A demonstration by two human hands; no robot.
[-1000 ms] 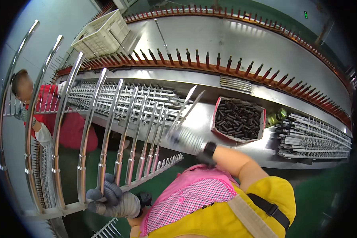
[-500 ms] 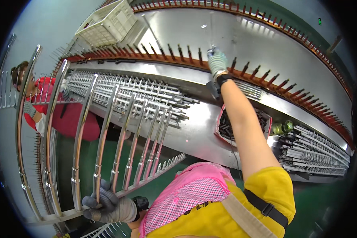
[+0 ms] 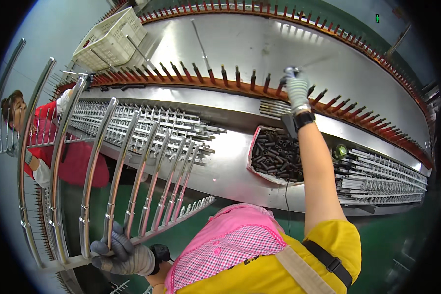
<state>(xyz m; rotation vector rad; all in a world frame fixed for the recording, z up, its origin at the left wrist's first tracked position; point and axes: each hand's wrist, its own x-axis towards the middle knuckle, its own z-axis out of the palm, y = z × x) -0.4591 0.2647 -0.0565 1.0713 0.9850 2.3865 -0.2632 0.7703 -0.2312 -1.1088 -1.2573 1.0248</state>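
My left hand [image 3: 122,252], in a grey glove, is closed around the lower bar of a white rack [image 3: 164,227]. Several shiny chrome tubes [image 3: 88,206] stand upright along that rack. My right hand [image 3: 297,90], in a striped glove, reaches over a curved row of red, dark-tipped pegs [image 3: 253,80]. Its fingers are pinched, seemingly on a thin metal tube smeared by motion, so the grip is partly unclear. Farther left, one thin tube [image 3: 201,46] rises from the peg row.
Below my right forearm sits a box of short black sleeves [image 3: 274,154]. Stacked white racks [image 3: 147,120] lie to its left, more racks [image 3: 382,179] to its right. A cream plastic basket [image 3: 110,39] stands at the far left. Another person [image 3: 78,161] works at the left.
My right hand has moved right along the peg row. The standing tube has shifted right relative to the basket. My view has swung slightly; my left hand keeps its hold on the rack.
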